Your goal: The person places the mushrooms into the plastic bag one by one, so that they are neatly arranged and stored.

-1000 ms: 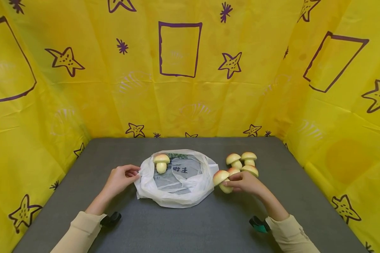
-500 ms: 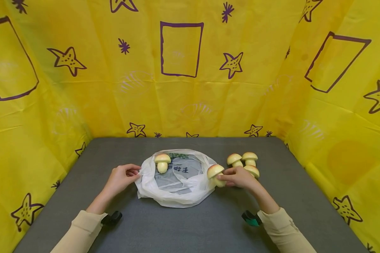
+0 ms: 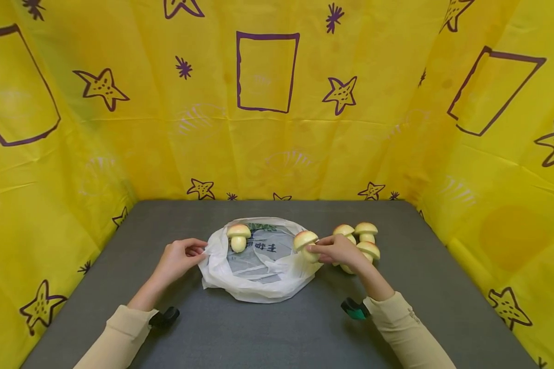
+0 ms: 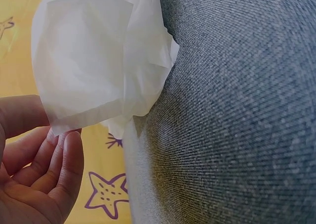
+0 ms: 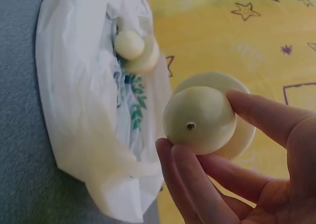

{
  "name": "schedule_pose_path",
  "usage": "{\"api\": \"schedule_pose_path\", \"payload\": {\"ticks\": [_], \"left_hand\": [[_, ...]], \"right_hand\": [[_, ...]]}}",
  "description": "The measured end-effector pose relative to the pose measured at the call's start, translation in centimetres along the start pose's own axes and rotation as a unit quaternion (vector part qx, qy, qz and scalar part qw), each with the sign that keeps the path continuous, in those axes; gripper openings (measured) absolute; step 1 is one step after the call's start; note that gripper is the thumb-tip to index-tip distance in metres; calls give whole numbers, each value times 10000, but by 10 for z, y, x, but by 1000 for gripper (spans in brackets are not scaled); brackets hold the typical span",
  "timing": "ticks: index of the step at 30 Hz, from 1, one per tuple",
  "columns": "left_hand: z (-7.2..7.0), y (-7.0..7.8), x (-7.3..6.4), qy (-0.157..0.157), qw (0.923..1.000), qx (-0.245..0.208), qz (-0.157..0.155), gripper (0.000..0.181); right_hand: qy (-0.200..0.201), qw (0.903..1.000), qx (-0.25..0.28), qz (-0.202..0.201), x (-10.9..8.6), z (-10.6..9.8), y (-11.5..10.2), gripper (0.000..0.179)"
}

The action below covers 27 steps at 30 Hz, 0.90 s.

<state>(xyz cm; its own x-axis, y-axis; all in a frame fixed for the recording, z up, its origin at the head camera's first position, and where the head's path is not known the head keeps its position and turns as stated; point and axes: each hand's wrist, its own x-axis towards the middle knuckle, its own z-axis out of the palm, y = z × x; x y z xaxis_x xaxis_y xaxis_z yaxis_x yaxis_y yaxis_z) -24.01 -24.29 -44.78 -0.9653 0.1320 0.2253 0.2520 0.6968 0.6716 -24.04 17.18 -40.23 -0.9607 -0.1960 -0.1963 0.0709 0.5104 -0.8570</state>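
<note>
A white plastic bag [image 3: 258, 294] lies on the dark table with its mouth spread wide. My left hand [image 3: 179, 260] pinches its left rim; in the left wrist view a white flap [image 4: 89, 61] of the bag covers a fingertip. One toy mushroom [image 3: 238, 237] with a reddish-yellow cap sits inside the bag at the back left. Above the right rim, my right hand [image 3: 343, 252] holds another toy mushroom [image 3: 305, 240] by its stem, cap up. The right wrist view shows that mushroom's pale stem end [image 5: 197, 120] between thumb and fingers.
Several more toy mushrooms [image 3: 368, 249] cluster on the table to the right of the bag, partly hidden by my right hand. Yellow patterned cloth [image 3: 268, 154] walls off the back and both sides of the grey table [image 3: 258, 338].
My right hand has carried the mushroom leftward and slightly up, from beside the cluster to over the bag's right rim. The left hand has stayed at the bag.
</note>
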Motion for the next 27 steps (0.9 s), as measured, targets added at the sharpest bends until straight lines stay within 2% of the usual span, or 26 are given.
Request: {"api": "schedule_pose_path", "payload": {"ticks": [11, 27], "left_hand": [[-1, 1, 0, -5, 10000, -15, -10, 22], [-2, 1, -3, -3, 10000, 6, -9, 22]], "right_hand": [[-132, 9997, 17, 182, 10, 8, -13, 56], [-224, 9983, 440, 315, 33, 27, -31, 52]]}}
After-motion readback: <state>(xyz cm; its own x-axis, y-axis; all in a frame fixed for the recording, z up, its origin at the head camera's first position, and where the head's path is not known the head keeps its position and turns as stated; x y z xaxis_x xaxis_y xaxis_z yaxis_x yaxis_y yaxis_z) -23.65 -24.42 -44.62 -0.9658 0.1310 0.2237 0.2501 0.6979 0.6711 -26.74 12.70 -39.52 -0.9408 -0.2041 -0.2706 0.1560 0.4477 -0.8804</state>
